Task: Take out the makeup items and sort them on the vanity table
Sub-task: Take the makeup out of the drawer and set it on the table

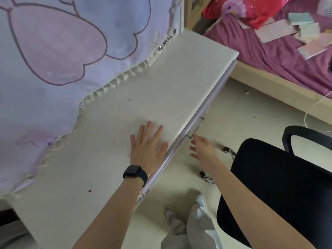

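- Makeup items are not showing anywhere in view; they are probably lying inside the shut drawer point(206, 106), though that is only a guess from where the person is reaching.
- Progress is standing at the very start: nothing is sitting out and nothing is sorted. Opening the drawer, taking things out and sorting them are all waiting to be done.
- The left hand point(147, 150) is pressing flat on the white surface point(161, 87) near its front edge, fingers straight and spread, holding nothing.
- The right hand point(202, 148) is reaching toward the metal handle point(197, 126) on the drawer front, fingers loosely open and gripping nothing. Its fingertips are hovering just beside the handle's lower end; whether they are touching it I cannot tell.
- The drawer's front is hiding whatever it is holding.
- A printed cloth point(53, 69) is draping over the back of the surface, and a black chair point(278, 177) is standing at the right.
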A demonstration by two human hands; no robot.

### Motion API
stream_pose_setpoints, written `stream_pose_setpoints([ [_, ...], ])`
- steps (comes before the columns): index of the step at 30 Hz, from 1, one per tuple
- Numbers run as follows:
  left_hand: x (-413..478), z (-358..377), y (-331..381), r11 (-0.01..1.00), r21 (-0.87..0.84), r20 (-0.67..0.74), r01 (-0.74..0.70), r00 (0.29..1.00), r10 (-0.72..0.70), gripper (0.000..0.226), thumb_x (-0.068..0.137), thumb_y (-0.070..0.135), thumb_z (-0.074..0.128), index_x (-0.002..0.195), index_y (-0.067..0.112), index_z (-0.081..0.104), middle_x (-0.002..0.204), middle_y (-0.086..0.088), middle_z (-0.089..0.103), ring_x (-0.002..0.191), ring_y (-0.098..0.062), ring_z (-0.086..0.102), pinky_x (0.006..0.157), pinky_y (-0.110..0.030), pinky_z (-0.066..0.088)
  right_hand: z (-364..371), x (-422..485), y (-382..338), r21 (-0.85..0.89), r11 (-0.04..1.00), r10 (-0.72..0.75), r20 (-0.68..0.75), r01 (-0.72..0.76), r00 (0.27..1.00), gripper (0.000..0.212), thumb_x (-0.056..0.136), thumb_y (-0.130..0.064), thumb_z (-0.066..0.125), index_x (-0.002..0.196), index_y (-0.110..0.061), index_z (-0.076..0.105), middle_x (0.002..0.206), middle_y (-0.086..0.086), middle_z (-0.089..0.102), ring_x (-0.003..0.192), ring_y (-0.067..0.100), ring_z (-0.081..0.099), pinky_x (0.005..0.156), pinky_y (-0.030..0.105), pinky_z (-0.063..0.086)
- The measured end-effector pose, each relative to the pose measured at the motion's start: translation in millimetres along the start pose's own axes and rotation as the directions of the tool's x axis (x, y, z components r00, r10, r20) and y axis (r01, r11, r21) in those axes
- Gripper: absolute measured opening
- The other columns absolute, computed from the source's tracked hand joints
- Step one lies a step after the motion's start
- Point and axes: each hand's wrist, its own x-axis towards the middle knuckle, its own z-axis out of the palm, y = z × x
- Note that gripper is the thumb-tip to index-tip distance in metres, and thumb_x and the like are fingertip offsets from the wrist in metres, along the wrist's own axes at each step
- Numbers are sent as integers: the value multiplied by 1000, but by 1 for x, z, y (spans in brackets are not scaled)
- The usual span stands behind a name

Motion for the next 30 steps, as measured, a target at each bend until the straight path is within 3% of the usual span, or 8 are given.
stream_pose_setpoints([
  [5,7,21,-11,998,64,-29,-7,1000,9,63,95,65,14,154,49,-1,165,9,-17,152,-17,-13,122,-48,-8,21,31,1,113,992,46,40,-50,998,24,106,-44,41,102,-25,56,108,-4,64,98,20,67,91,43,58],
  [8,7,23,-13,998,55,-58,-11,998,14,63,95,65,17,154,49,3,166,11,-14,153,-16,-11,122,-46,-7,33,45,5,75,997,-1,-73,7,997,26,106,-43,37,91,-26,49,95,0,69,84,24,72,81,48,61],
  [12,10,25,-16,999,40,-72,-5,997,8,63,94,65,22,154,50,11,166,12,-9,153,-15,-8,124,-46,-4,37,55,11,-244,964,-162,-209,109,965,24,105,-28,41,115,-8,49,111,17,67,98,35,67,79,40,54],
  [15,11,25,-18,999,36,-77,-8,997,10,62,95,65,23,154,50,13,166,13,-7,153,-14,-7,124,-45,-4,33,48,6,-309,944,-176,-182,113,968,35,109,-20,37,137,0,42,127,22,54,115,31,56,74,29,43],
  [17,11,25,-18,1000,28,-79,-4,997,6,62,95,65,23,154,50,14,166,13,-5,153,-14,-6,124,-45,-3,27,46,8,-547,827,-245,-142,131,959,36,110,-22,36,139,-1,43,130,22,50,118,29,52,70,27,38],
  [23,10,25,-19,1000,29,-67,4,998,-2,61,94,63,22,153,51,13,166,14,-6,153,-13,-6,124,-46,-1,-2,53,20,-333,926,-219,-82,180,972,10,99,-15,53,105,-10,48,106,15,68,92,31,71,79,48,60],
  [27,10,26,-18,999,29,-95,-14,995,17,61,95,62,25,154,49,18,166,12,-2,153,-15,-2,124,-47,1,-24,40,25,-327,929,-208,-83,170,975,4,104,-16,47,105,-12,46,99,8,67,81,17,71,53,18,51],
  [30,10,27,-19,999,30,-104,-18,994,21,61,94,61,25,154,48,19,166,11,0,153,-17,0,124,-48,3,-30,32,27,-274,945,-207,-77,179,975,19,106,-14,45,123,-6,46,99,5,65,74,8,68,52,14,51],
])
